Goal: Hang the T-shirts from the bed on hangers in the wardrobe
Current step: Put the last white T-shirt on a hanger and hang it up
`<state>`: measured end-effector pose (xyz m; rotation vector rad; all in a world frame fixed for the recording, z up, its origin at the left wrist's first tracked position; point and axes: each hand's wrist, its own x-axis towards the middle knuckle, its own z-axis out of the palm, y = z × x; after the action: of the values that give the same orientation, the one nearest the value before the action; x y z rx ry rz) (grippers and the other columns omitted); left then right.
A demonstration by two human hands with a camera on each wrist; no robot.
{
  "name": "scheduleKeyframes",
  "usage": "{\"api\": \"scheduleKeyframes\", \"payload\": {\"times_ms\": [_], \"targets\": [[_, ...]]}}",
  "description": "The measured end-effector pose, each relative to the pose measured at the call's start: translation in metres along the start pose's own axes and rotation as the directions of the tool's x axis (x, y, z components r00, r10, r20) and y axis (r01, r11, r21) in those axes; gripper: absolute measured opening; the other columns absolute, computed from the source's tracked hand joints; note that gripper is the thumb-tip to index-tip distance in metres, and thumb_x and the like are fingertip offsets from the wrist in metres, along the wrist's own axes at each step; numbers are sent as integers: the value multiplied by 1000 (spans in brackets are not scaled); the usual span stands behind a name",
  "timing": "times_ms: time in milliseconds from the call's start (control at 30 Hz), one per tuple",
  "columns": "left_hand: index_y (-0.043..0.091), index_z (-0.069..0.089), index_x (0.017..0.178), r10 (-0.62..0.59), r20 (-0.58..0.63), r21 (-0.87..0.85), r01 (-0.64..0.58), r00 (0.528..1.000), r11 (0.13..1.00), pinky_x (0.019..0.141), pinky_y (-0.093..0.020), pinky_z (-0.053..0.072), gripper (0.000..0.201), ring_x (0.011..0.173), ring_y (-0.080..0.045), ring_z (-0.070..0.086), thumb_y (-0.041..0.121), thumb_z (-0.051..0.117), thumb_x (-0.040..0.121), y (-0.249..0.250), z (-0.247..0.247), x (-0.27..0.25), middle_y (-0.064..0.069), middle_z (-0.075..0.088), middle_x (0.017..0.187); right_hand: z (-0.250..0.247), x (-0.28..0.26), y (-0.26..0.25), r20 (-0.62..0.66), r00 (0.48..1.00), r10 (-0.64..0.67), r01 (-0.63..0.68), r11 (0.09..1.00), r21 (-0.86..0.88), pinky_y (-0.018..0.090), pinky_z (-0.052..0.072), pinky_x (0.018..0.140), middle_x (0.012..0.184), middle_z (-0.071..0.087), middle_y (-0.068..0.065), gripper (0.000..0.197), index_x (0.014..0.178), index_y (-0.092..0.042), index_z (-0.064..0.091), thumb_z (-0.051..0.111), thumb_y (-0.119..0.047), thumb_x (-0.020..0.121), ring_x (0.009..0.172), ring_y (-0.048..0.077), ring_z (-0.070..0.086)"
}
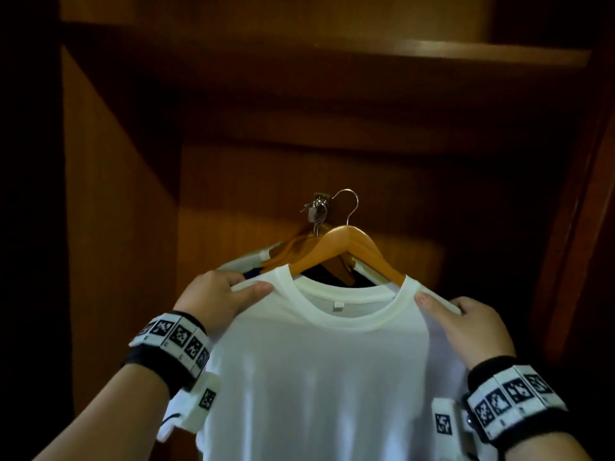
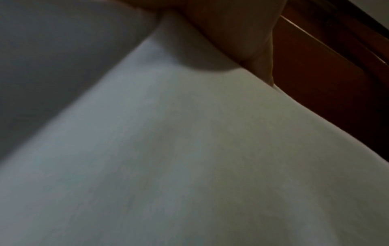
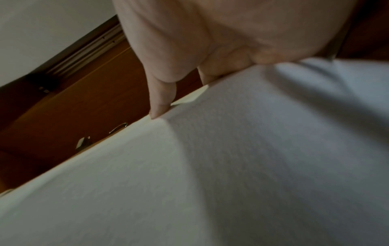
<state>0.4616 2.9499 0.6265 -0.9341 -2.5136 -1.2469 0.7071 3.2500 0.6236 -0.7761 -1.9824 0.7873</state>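
A plain white T-shirt (image 1: 319,377) with a ribbed round collar and a small neck label is hanging on a wooden hanger (image 1: 346,251) in front of the open wardrobe (image 1: 133,161), its metal hook raised free. The left hand (image 1: 219,301) is pinching the shirt's left shoulder, and the right hand (image 1: 469,324) is gripping the right shoulder. More hangers are hanging behind.

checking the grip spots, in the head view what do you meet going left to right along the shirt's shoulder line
left hand → left shoulder of the white T-shirt → wooden hanger in the collar → right shoulder → right hand
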Motion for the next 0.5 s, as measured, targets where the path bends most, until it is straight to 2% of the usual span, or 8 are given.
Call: {"api": "scheduleKeyframes", "payload": {"times_ms": [100, 233, 333, 433, 500], "targets": [[29, 74, 88, -6, 7, -54, 6, 1000, 999, 60, -27, 52, 56, 76, -11, 69, 82, 60, 75, -6, 3, 9, 5, 74, 81, 4, 7, -3, 4, 1000, 3, -3, 1000, -13, 41, 56, 68, 70, 71, 4, 44, 77, -15, 68, 74, -59, 83, 68, 26, 68], [28, 76, 90, -18, 13, -118, 19, 1000, 993, 63, -30, 54, 54, 80, -12, 70, 79, 64, 77, -14, 7, 20, 7, 74, 86, 8, 15, -8, 1, 1000, 1, -1, 999, -34, 38, 54, 65, 68, 70, 4, 45, 75, -14, 68, 74, -58, 83, 67, 26, 67], [28, 77, 86, -21, 7, -154, 22, 1000, 988, 64, -30, 54, 49, 78, -12, 71, 75, 66, 78, -19, 9, 23, 8, 75, 81, 10, 19, -14, -4, 1000, -13, 12, 999, -47, 36, 51, 63, 70, 70, 3, 44, 76, -15, 68, 74, -58, 83, 69, 26, 66], [28, 78, 82, -21, 13, -171, 23, 1000, 985, 70, -34, 58, 45, 76, -11, 71, 71, 67, 81, -24, 9, 27, 13, 76, 78, 14, 22, -19, -4, 1000, -24, 24, 998, -62, 34, 49, 61, 71, 70, 3, 45, 77, -15, 67, 73, -60, 83, 69, 25, 66], [27, 78, 82, -28, 16, -186, 30, 999, 982, 72, -37, 60, 46, 76, -12, 72, 72, 67, 80, -28, 10, 29, 11, 76, 78, 17, 24, -22, -4, 1000, -29, 29, 997, -73, 34, 49, 61, 71, 70, 3, 46, 77, -15, 67, 73, -60, 83, 69, 25, 66]]}}
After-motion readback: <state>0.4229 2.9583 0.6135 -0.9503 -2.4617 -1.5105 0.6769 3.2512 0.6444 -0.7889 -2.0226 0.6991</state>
